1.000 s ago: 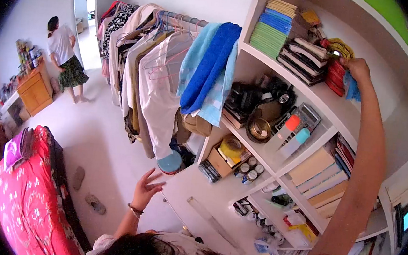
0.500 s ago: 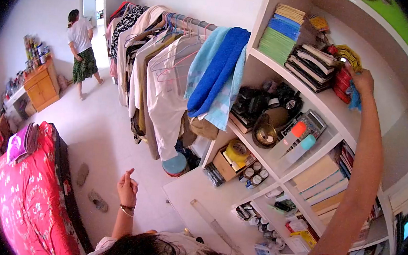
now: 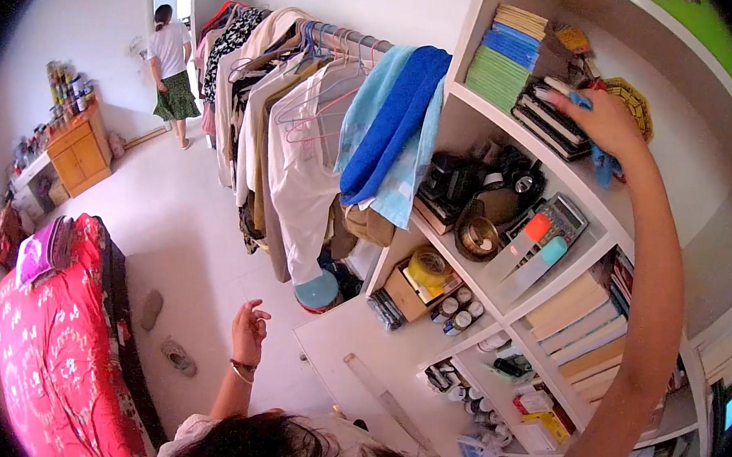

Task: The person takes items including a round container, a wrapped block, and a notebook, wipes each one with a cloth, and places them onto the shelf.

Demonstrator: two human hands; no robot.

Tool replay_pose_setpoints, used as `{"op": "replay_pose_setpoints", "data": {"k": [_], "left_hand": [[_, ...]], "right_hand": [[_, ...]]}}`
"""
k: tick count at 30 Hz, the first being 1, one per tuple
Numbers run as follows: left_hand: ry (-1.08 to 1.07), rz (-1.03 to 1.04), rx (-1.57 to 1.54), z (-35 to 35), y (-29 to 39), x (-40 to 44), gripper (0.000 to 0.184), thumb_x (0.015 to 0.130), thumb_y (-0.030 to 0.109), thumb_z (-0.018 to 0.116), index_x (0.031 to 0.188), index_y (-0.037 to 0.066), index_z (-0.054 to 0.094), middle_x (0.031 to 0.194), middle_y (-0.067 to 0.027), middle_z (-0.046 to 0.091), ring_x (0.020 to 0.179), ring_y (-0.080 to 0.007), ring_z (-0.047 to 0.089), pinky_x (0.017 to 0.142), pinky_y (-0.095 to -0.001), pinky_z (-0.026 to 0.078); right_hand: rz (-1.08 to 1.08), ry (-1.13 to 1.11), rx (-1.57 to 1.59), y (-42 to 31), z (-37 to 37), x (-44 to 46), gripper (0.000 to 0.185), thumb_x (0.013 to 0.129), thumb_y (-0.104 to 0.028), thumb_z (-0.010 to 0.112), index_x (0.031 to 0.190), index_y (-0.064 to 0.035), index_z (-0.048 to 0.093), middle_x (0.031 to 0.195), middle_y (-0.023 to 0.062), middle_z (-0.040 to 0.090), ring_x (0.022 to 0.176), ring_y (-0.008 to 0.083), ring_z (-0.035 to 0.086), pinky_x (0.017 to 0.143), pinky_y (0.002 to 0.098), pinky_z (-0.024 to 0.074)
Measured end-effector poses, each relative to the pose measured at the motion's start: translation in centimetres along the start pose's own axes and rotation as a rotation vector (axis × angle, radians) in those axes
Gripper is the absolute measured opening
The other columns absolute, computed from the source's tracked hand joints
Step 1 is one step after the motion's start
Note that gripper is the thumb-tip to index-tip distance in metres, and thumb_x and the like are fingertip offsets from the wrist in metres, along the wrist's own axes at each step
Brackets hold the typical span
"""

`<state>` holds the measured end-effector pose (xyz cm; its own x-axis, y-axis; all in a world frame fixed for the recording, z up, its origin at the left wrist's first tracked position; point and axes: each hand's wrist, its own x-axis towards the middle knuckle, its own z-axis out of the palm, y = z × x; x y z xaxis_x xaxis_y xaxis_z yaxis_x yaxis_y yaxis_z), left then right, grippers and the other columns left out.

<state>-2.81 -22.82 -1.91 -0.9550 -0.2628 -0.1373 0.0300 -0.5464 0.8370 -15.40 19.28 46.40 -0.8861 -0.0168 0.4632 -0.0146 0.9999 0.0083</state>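
My right hand (image 3: 606, 123) is on the upper shelf, gripping a blue cloth (image 3: 605, 167) that hangs below the palm. Its fingers reach over the top of a stack of dark-covered notebooks (image 3: 552, 119). Behind the wrist is a yellow, patterned octagonal object (image 3: 627, 108); the red item beside it is mostly hidden by my hand and the cloth. Low over the floor, my left hand (image 3: 248, 330) is raised with loosely bent fingers, partly apart, and nothing in it.
Left of the notebooks stands a pile of thin green and blue booklets (image 3: 507, 62). Below are spray bottles (image 3: 532, 243) and a tape roll (image 3: 429, 269). Clothes (image 3: 294, 153) and towels (image 3: 392, 126) hang on a rack. A red-covered bed (image 3: 59, 350) is at left. A person (image 3: 171, 63) walks by the doorway.
My right hand has moved left with the blue cloth, from the red item onto the notebooks. My left hand has shifted slightly right, its fingers loosening. The person has moved toward the doorway.
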Motion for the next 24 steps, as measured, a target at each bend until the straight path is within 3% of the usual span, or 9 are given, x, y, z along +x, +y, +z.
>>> {"op": "replay_pose_setpoints", "data": {"k": [7,9,10,12,13,17,19,21,24], "left_hand": [[0.053,-0.030,0.003,1.3,-1.0,-0.8,0.026,0.092,0.027,0.047,0.103,0.004,0.051,0.070,-0.0034,0.058,0.044,-0.0027,0.037,0.037,-0.0170,0.024],[0.105,-0.053,0.093,2.5,-0.3,-1.2,0.030,0.090,0.030,0.050,0.100,0.003,0.056,0.078,-0.0059,0.063,0.061,-0.0072,0.051,0.052,-0.0191,0.041],[0.109,-0.053,0.094,2.7,-0.7,-1.0,0.030,0.090,0.030,0.050,0.100,0.003,0.056,0.078,-0.0059,0.063,0.061,-0.0072,0.051,0.052,-0.0191,0.041],[-0.070,0.153,0.455,2.9,-1.9,-0.4,0.030,0.091,0.027,0.050,0.097,0.000,0.059,0.092,-0.0101,0.066,0.080,-0.0150,0.059,0.076,-0.0268,0.045],[-0.143,0.062,0.508,3.2,-1.9,-0.3,0.035,0.092,0.029,0.048,0.097,-0.004,0.061,0.099,-0.0131,0.065,0.097,-0.0214,0.058,0.091,-0.0342,0.040],[-0.575,-0.060,0.235,11.9,2.8,-4.6,0.050,0.093,0.036,0.043,0.128,0.000,0.042,0.124,-0.0159,0.051,0.112,-0.0266,0.051,0.092,-0.0372,0.041],[-0.924,-0.209,0.087,14.4,4.3,-5.5,0.071,0.089,0.058,0.033,0.138,0.008,0.029,0.143,-0.0105,0.027,0.127,-0.0300,0.034,0.095,-0.0453,0.040],[-0.950,-0.315,-0.172,16.7,4.1,-7.0,0.085,0.082,0.071,0.022,0.143,0.011,0.015,0.144,-0.0098,0.025,0.132,-0.0296,0.026,0.101,-0.0498,0.030],[-0.927,-0.484,-0.537,20.8,4.1,-8.3,0.078,0.079,0.071,0.034,0.142,0.032,0.009,0.143,-0.0228,0.019,0.122,-0.0508,0.030,0.095,-0.0628,0.030]], "right_hand": [[-0.162,0.076,-0.250,-0.5,-1.2,-3.2,0.045,0.078,-0.044,0.060,0.095,-0.0019,0.064,0.086,0.0174,0.065,0.078,0.0333,0.063,0.074,0.0440,0.0485],[-0.168,0.351,-0.356,-1.1,-0.6,-5.1,0.031,0.081,-0.028,0.058,0.101,-0.0056,0.062,0.097,0.0132,0.064,0.077,0.0298,0.064,0.069,0.0422,0.0500],[-0.166,0.475,-0.427,-1.7,0.0,-6.4,0.033,0.082,-0.024,0.056,0.111,-0.0103,0.057,0.103,0.0103,0.063,0.079,0.0293,0.063,0.065,0.0401,0.0492],[-0.171,0.634,-0.476,-3.1,1.5,-9.9,0.044,0.082,-0.017,0.053,0.126,-0.0169,0.048,0.115,0.0050,0.058,0.078,0.0252,0.063,0.058,0.0344,0.0479],[-0.177,0.669,-0.454,-4.1,2.3,-12.3,0.050,0.082,-0.014,0.052,0.131,-0.0188,0.044,0.122,0.0026,0.055,0.075,0.0216,0.064,0.054,0.0307,0.0473],[-0.450,0.663,-0.300,-8.7,5.8,-22.6,0.033,0.085,-0.010,0.051,0.118,-0.0061,0.056,0.119,0.0125,0.057,0.049,0.0070,0.052,0.041,0.0183,0.0376],[-0.612,0.624,-0.275,-10.1,9.4,-27.4,0.029,0.086,-0.010,0.051,0.112,-0.0031,0.060,0.108,0.0157,0.063,0.045,0.0070,0.047,0.041,0.0181,0.0379],[-0.607,0.535,-0.027,-11.6,14.4,-31.3,0.029,0.085,-0.011,0.052,0.111,-0.0028,0.060,0.114,0.0142,0.060,0.048,0.0078,0.049,0.043,0.0189,0.0404],[-0.623,0.304,0.073,-13.1,19.7,-34.7,0.030,0.085,-0.011,0.052,0.112,-0.0024,0.059,0.122,0.0132,0.055,0.050,0.0098,0.050,0.046,0.0215,0.0431]]}}
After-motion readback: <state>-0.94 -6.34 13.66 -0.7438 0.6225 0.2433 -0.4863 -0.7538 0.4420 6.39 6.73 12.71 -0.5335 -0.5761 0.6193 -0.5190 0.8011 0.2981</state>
